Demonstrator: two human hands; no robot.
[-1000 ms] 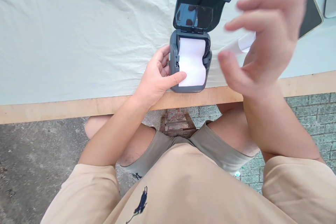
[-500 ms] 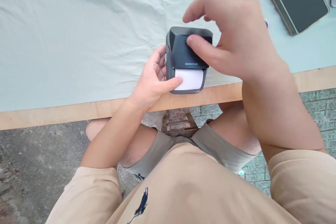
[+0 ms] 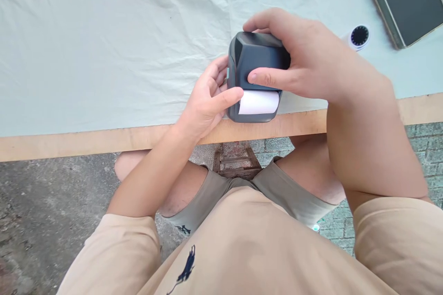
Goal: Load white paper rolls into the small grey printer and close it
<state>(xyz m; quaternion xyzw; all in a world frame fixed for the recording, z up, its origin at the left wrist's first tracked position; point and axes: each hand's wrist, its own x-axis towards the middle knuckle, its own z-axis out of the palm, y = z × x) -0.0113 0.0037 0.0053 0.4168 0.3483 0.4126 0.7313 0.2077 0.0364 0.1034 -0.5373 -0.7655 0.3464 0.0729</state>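
A dark label printer [image 3: 259, 53] is held over the front edge of the table, between both hands. White label paper [image 3: 259, 102] sticks out from under its dark cover. My left hand [image 3: 212, 97] grips the printer's left side, the thumb at the left edge of the paper and the other fingers partly hidden beneath. My right hand [image 3: 297, 55] wraps the printer from the right, thumb on the cover's front and fingers over its far edge. Its remaining fingers are hidden behind the hand and printer.
A white roll with a black toothed core [image 3: 360, 36] stands on the pale tablecloth [image 3: 121, 46], right of my right hand. Farther right lies a dark-screened device [image 3: 408, 4]. The table's bare wooden edge [image 3: 86, 145] runs above my lap.
My right hand has come down and closed around the printer's far edge, its thumb sliding toward the front of the cover. The roll beyond my wrist has come into view.
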